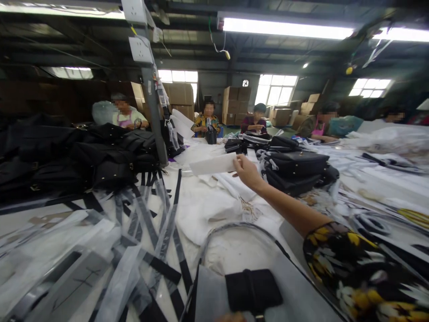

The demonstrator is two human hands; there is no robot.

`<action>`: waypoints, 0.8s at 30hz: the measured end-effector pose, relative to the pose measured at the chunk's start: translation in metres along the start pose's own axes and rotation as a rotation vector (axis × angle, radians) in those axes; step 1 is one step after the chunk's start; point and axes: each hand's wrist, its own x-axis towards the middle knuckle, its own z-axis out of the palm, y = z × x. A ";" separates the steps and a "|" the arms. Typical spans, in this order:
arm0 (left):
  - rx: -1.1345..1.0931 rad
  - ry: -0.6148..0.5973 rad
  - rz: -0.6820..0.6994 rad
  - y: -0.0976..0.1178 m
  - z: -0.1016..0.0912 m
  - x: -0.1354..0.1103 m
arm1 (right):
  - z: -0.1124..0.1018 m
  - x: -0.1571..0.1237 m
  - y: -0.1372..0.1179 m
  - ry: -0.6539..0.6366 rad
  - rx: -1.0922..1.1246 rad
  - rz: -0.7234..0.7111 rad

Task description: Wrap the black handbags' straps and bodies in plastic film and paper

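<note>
Stretched out over the table, my right hand [248,172] pinches the right end of a white sheet of paper [213,164]. Of my left hand [231,317], only a blurred sliver shows at the bottom edge, so its fingers are hidden. Close to it, right in front of me, is a grey-sided bag [291,277] with a looped dark handle [241,225] that seems wrapped in film. A small black pouch [254,290] with a strap across it lies against the bag.
Black bags [100,161] are heaped at the left, and more black bags [296,167] sit beyond my right arm. Film-wrapped black straps [167,219] cover the near left. A grey post [154,112] rises from the table. Several people work along the far side.
</note>
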 end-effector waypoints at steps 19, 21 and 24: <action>-0.069 -0.102 0.037 0.060 -0.089 -0.021 | -0.007 -0.198 0.044 -0.810 -0.203 -0.449; -0.054 -0.108 0.045 0.062 -0.090 -0.019 | -0.010 -0.192 0.041 -0.802 -0.219 -0.424; -0.031 -0.107 0.062 0.061 -0.091 -0.018 | -0.032 -0.206 0.030 -0.687 -0.211 -0.424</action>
